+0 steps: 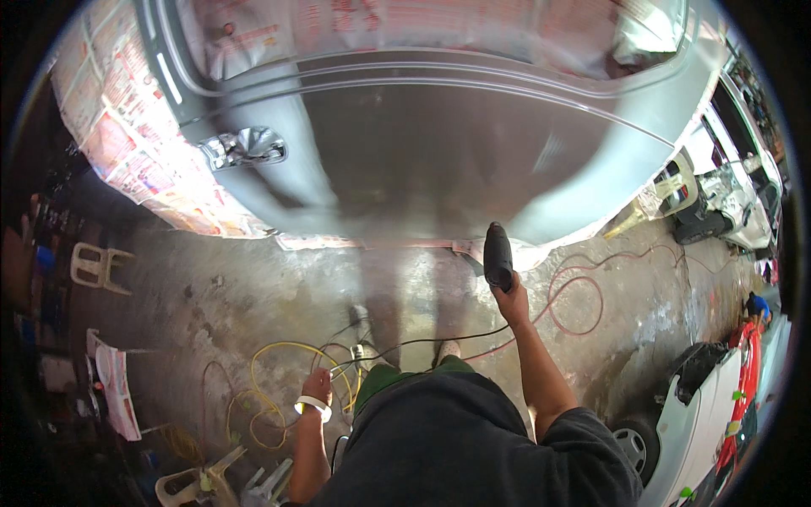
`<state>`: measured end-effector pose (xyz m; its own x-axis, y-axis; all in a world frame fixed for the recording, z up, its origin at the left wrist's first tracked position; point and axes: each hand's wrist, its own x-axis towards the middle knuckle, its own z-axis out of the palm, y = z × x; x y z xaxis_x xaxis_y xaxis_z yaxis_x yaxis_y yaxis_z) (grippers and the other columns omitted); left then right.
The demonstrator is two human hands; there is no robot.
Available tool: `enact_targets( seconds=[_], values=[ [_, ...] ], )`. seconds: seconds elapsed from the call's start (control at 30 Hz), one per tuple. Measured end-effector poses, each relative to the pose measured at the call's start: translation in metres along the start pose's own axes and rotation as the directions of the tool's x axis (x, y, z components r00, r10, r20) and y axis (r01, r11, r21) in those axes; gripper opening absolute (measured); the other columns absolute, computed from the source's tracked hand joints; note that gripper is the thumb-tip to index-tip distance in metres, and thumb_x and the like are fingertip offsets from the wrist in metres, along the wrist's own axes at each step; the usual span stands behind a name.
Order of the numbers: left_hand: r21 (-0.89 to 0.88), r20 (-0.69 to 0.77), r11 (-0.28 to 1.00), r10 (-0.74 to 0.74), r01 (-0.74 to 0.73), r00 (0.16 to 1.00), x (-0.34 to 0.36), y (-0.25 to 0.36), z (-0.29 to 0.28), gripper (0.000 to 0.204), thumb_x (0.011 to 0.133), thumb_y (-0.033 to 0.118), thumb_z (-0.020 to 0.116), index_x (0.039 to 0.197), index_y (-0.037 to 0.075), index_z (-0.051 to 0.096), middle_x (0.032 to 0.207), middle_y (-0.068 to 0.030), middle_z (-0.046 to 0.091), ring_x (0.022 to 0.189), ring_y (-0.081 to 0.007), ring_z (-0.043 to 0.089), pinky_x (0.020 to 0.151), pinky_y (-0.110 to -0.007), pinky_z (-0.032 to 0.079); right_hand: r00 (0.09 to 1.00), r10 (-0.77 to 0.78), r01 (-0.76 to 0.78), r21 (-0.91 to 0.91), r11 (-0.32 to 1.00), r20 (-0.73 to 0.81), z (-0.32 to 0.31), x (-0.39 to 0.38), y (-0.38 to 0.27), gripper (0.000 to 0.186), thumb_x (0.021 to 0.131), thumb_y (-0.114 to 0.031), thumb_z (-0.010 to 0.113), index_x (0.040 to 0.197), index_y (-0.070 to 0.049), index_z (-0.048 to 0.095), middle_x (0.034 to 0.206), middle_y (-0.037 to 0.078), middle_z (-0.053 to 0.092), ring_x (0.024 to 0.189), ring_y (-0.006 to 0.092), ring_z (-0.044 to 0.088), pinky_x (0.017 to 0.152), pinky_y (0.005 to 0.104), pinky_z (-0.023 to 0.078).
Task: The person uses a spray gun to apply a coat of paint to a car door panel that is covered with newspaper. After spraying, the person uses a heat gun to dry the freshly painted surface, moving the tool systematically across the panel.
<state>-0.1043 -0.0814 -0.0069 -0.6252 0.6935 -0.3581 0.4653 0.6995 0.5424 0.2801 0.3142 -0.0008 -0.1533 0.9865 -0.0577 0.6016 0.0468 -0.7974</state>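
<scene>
My right hand (512, 297) grips a black gun-shaped tool, like a heat gun (498, 253), held in front of the grey car body panel (448, 144). A black cord (439, 338) trails across leftward below it. My left hand (318, 384), low on the left, is closed on what looks like a cord; its fingertips are small to make out. A white ring like a tape roll (312, 408) circles that wrist. The panel has a handle recess with crumpled silver covering (245, 148) and is edged with newspaper masking (127, 135); its window area is covered too.
Red hoses (596, 304) and yellow hoses (258, 397) loop over the concrete floor (422, 296). Plastic chairs (101, 268) stand left. A white vehicle (743, 203) is at upper right, a white car part (701, 431) beside a wheel at lower right, with a person in blue (758, 306) beyond.
</scene>
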Motion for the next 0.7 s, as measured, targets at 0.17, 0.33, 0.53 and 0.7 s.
enact_targets(
  seconds=[0.17,0.33,0.53,0.7],
  values=[
    [-0.005,0.002,1.0,-0.029,0.029,1.0,0.001,-0.046,-0.032,0.026,0.098,0.03,0.055,0.103,0.006,0.064,0.101,-0.0218,0.068,0.097,-0.044,0.064,0.083,-0.05,0.051,0.975,-0.066,0.079,-0.053,0.995,0.214,0.088,-0.009,-0.094,0.049,0.083,-0.023,0.073,0.126,-0.005,0.056,0.1,0.022,0.071,0.095,0.0409,0.069,0.079,0.0451,0.053],
    [-0.045,0.086,0.993,-0.107,0.112,0.99,0.002,-0.083,-0.064,0.03,0.099,0.033,0.054,0.107,0.006,0.064,0.103,-0.0229,0.068,0.098,-0.0435,0.064,0.083,-0.05,0.051,0.931,-0.121,0.156,-0.075,0.985,0.344,0.183,-0.021,-0.175,0.055,0.084,-0.025,0.071,0.133,-0.007,0.054,0.106,0.024,0.07,0.099,0.043,0.067,0.081,0.0478,0.053],
    [-0.098,0.061,0.973,-0.202,0.207,0.978,-0.001,-0.122,-0.098,0.027,0.098,0.032,0.057,0.105,0.007,0.065,0.097,-0.0215,0.069,0.095,-0.042,0.066,0.083,-0.048,0.051,0.866,-0.255,0.262,0.044,0.964,0.431,0.308,-0.028,-0.241,0.059,0.084,-0.025,0.07,0.136,-0.007,0.051,0.114,0.025,0.068,0.105,0.045,0.065,0.087,0.0502,0.053],
    [-0.144,0.028,0.95,-0.277,0.278,0.96,-0.006,-0.136,-0.126,0.029,0.099,0.031,0.054,0.106,0.005,0.064,0.099,-0.024,0.067,0.097,-0.0451,0.063,0.082,-0.05,0.05,0.801,-0.327,0.362,0.03,0.932,0.502,0.405,-0.028,-0.282,0.058,0.085,-0.032,0.071,0.132,-0.007,0.049,0.113,0.026,0.067,0.103,0.0452,0.065,0.086,0.0538,0.052]
  ],
)
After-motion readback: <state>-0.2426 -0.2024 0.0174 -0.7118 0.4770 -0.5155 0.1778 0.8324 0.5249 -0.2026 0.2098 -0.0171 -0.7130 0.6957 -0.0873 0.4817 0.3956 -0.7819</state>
